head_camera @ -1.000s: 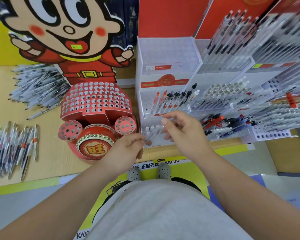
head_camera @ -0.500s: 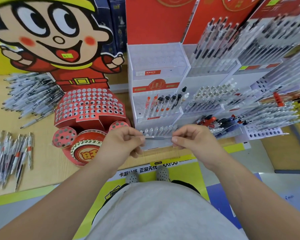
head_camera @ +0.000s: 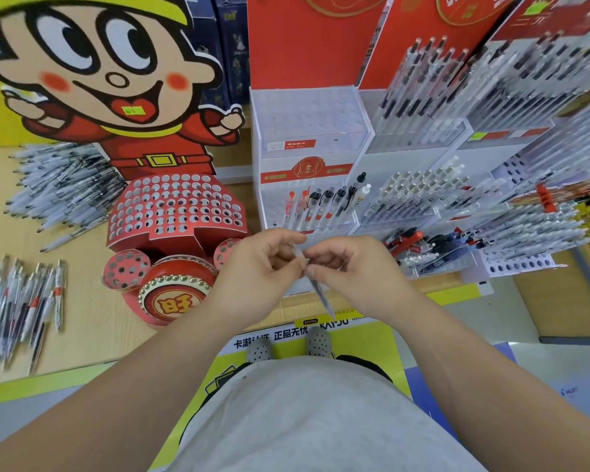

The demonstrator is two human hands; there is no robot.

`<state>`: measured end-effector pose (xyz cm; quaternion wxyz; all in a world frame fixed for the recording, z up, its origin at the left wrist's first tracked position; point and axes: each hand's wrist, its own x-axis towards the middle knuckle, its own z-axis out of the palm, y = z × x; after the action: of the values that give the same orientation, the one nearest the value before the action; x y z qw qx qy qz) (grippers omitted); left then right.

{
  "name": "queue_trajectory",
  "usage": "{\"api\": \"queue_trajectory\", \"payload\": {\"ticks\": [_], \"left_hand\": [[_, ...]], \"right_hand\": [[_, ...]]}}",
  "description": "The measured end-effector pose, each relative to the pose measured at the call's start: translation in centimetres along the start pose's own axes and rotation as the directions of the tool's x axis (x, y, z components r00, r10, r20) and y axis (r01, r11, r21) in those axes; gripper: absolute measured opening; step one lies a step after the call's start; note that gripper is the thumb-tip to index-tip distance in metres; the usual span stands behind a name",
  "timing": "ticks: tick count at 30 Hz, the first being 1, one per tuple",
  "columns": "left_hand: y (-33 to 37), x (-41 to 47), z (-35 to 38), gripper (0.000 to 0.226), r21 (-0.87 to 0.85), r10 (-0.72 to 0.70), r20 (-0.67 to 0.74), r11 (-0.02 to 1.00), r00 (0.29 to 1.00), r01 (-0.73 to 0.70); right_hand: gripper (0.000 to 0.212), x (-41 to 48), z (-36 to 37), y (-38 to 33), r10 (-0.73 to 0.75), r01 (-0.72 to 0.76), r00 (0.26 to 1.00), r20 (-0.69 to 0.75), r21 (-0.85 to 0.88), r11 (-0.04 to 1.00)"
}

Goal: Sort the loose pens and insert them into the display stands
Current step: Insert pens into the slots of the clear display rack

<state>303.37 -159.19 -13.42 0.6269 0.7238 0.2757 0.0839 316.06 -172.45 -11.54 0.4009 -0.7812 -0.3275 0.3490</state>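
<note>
Both hands meet in front of the white tiered display stand point(head_camera: 307, 155). My left hand point(head_camera: 259, 270) and my right hand point(head_camera: 351, 270) pinch one clear pen point(head_camera: 321, 294), whose lower end slants down toward me below the fingers. The stand's lower tier holds a short row of red and black pens point(head_camera: 324, 202). A red cartoon stand with many round holes point(head_camera: 174, 209) sits to the left with no pens in it. Loose pens lie in a pile at the far left point(head_camera: 62, 185) and in a row near the table's front edge point(head_camera: 17, 308).
To the right stand more white racks point(head_camera: 457, 185) packed with pens, backed by red cardboard panels point(head_camera: 307, 39). A big cartoon figure board point(head_camera: 99, 73) rises behind the red stand. The wooden table's front edge point(head_camera: 372, 301) runs just under my hands.
My hands have come closer together on the pen. It was held level between them and now slants down toward me. The view has tilted slightly.
</note>
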Motion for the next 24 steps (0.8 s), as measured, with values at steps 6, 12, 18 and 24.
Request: {"api": "queue_trajectory", "payload": {"ticks": [6, 12, 18, 24], "left_hand": [[0.5, 0.2, -0.1, 0.023, -0.158, -0.063, -0.011, 0.986, 0.998, 0.060], [0.0, 0.3, -0.3, 0.028, -0.183, -0.071, 0.026, 0.980, 0.997, 0.075], [-3.7, 1.0, -1.4, 0.019, 0.164, -0.059, -0.183, 0.982, 0.981, 0.089], [-6.9, 0.8, -0.1, 0.022, 0.305, -0.054, -0.130, 0.948, 0.990, 0.092]], "right_hand": [[0.028, 0.1, -0.2, 0.0, -0.054, 0.054, 0.999, -0.001, -0.027, 0.998], [0.020, 0.4, 0.0, 0.2, -0.039, 0.039, 0.999, 0.007, -0.048, 0.998], [0.015, 1.1, 0.3, 2.0, 0.030, -0.032, 0.994, -0.105, -0.022, 0.999], [0.013, 1.0, 1.5, 4.5, 0.022, -0.048, 0.963, -0.270, -0.090, 0.995]]}}
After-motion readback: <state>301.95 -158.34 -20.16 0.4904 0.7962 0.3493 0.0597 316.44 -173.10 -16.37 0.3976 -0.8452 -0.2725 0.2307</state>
